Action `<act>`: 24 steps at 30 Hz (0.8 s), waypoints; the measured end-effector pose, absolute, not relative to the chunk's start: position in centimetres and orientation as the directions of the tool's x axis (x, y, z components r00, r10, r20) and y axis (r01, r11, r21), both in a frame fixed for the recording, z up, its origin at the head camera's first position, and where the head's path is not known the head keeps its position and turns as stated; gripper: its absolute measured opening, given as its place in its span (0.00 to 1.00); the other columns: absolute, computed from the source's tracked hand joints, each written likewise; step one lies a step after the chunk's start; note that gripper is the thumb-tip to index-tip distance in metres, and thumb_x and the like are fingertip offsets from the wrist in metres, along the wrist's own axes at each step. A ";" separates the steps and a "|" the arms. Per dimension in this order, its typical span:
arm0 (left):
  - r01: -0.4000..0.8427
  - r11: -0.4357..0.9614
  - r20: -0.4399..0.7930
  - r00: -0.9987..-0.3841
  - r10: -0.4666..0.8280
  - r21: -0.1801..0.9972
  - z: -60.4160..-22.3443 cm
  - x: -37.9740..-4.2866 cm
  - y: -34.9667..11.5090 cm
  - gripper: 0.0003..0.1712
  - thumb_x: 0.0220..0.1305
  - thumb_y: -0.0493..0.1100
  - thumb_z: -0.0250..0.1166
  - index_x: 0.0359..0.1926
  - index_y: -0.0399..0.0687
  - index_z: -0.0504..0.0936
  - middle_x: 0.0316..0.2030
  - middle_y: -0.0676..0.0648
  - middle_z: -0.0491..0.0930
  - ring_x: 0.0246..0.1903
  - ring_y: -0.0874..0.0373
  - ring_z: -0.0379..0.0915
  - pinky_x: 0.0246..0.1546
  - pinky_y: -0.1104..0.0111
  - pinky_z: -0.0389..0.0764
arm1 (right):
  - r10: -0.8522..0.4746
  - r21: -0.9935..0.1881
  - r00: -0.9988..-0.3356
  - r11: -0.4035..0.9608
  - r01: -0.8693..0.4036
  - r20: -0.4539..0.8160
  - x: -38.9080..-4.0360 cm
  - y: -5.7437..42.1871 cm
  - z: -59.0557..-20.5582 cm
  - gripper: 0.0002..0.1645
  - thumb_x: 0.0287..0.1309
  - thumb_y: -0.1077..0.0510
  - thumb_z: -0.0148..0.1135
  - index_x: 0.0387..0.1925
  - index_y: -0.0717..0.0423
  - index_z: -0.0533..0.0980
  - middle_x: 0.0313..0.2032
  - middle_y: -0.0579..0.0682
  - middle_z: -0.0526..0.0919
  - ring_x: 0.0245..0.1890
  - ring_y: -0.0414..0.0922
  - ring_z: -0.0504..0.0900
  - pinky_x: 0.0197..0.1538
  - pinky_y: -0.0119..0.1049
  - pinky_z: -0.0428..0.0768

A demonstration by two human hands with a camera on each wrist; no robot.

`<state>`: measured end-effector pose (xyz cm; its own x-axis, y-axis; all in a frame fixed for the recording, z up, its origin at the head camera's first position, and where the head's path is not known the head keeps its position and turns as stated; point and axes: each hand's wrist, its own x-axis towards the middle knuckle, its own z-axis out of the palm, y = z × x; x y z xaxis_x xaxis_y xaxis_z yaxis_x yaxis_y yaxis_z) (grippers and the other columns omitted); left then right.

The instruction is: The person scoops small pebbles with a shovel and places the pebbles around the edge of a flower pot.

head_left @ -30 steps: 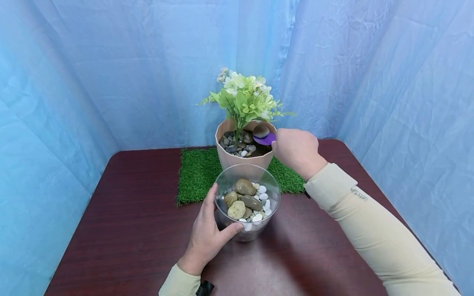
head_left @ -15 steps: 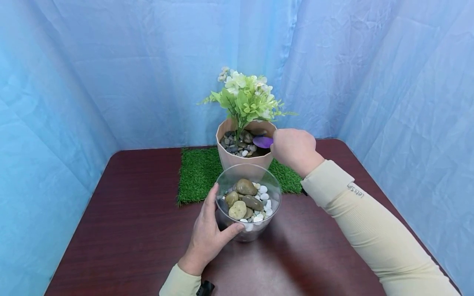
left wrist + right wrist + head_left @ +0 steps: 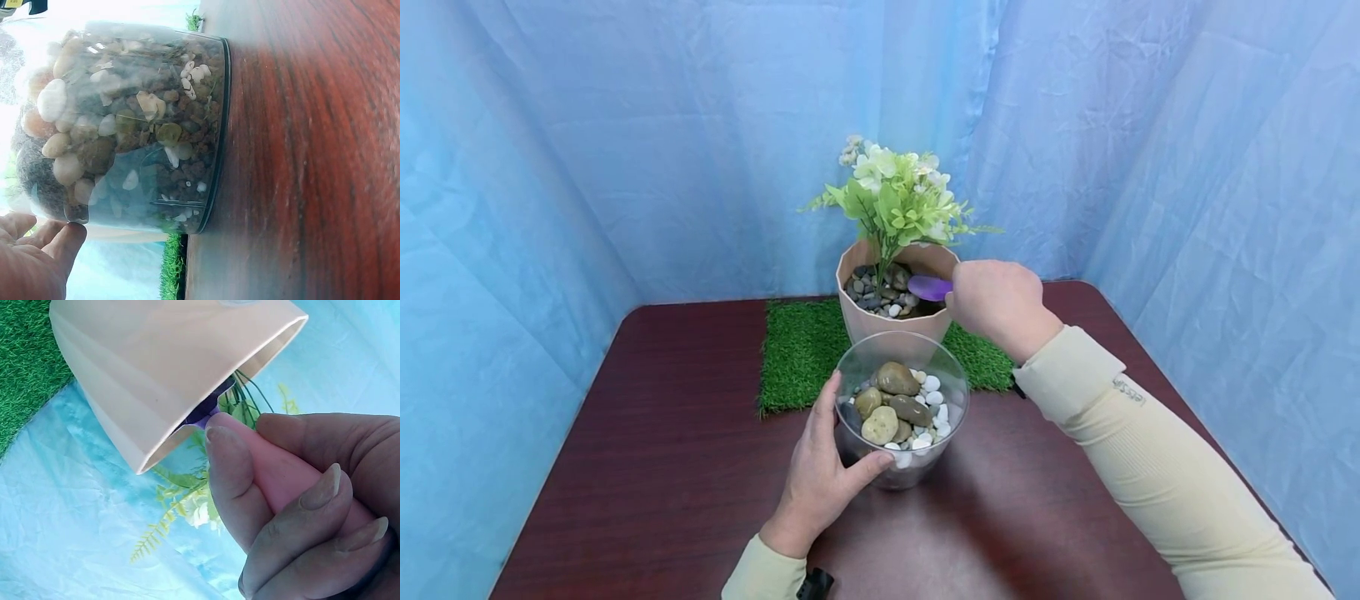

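My right hand (image 3: 996,304) grips the pink handle (image 3: 278,465) of a small trowel. Its purple blade (image 3: 929,288) is inside the beige plant pot (image 3: 895,327), over the right part of the pot's contents. Grey and brown stones (image 3: 880,296) lie in the pot round the stems of a plant with white flowers (image 3: 898,192). Nearer to me stands a clear container (image 3: 144,125) with large brown stones (image 3: 897,378) and white pebbles (image 3: 934,398) on top. My left hand (image 3: 823,475) holds it at the left, the thumb across the front by the rim.
Under the pot lies a green artificial grass mat (image 3: 805,358). The dark red-brown table (image 3: 685,467) has rounded far corners. Light blue curtains (image 3: 700,150) hang behind it and at both sides. Through the container's wall, smaller stones and brown gravel (image 3: 194,119) show.
A large stone has slid off the trowel blade into the pot, and now it is out of sight. The blade has tilted and shifted slightly left. My left hand and the container stay put.
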<state>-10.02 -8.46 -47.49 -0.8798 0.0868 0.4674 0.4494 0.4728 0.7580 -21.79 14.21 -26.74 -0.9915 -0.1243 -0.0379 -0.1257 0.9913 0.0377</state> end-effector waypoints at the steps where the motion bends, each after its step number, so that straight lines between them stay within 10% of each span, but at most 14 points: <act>1: 0.449 0.474 0.468 -0.880 0.086 0.757 -47.5 -10.0 -8.5 0.68 0.53 0.60 0.81 0.85 0.56 0.48 0.80 0.48 0.58 0.76 0.51 0.60 0.73 0.49 0.68 | -0.125 0.035 -0.991 0.991 -0.126 -0.036 -21.7 14.2 -26.6 0.18 0.69 0.53 0.52 0.23 0.54 0.75 0.25 0.56 0.78 0.24 0.53 0.74 0.20 0.50 0.75; 24: 0.443 0.477 0.461 -0.883 0.086 0.759 -47.3 -9.9 -8.4 0.67 0.54 0.62 0.80 0.85 0.57 0.48 0.80 0.45 0.59 0.75 0.48 0.62 0.72 0.46 0.70 | -0.113 -0.019 -0.992 0.993 -0.115 0.062 -19.9 16.1 -26.4 0.20 0.74 0.45 0.53 0.28 0.51 0.76 0.23 0.53 0.77 0.24 0.55 0.76 0.21 0.54 0.74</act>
<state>-9.90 -8.38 -47.30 -0.8832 0.0862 0.4610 0.4429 0.4766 0.7594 -19.91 16.15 -26.41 -0.9916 -0.1135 0.0621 -0.1149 0.9932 -0.0195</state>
